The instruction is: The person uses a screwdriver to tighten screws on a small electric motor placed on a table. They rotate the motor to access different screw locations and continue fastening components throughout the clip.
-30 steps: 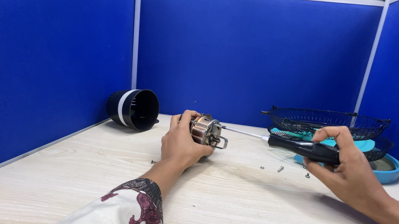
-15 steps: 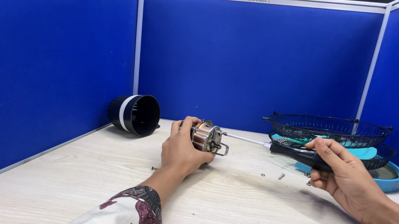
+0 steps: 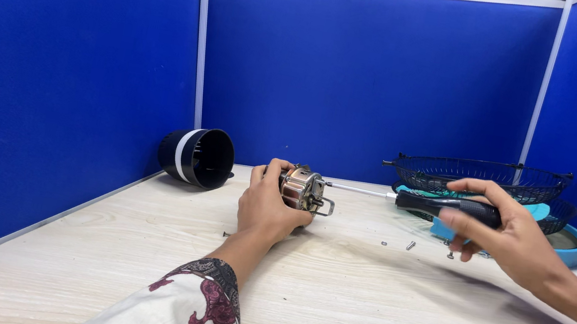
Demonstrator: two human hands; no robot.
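copper motor (image 3: 302, 188) clamped in left hand (image 3: 267, 207) fingers, right hand (image 3: 506, 236) gripping screwdriver (image 3: 437, 205), bare table (image 3: 358, 306) between.

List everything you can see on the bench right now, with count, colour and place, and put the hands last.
motor: one, copper and silver metal, centre of the table, held on its side
screwdriver: one, black handle with a silver shaft, tip pointing at the motor
black housing: one, black cylinder with a white band, lying on its side at the back left
wire grilles: two, black, stacked at the back right
blue part: one, light blue and round, under the grilles; its kind cannot be told
loose screws: a few, small and silver, on the table between the hands
table: one, pale wood grain
partition walls: blue panels on three sides
left hand: grips the motor, patterned sleeve on the arm
right hand: holds the screwdriver handle
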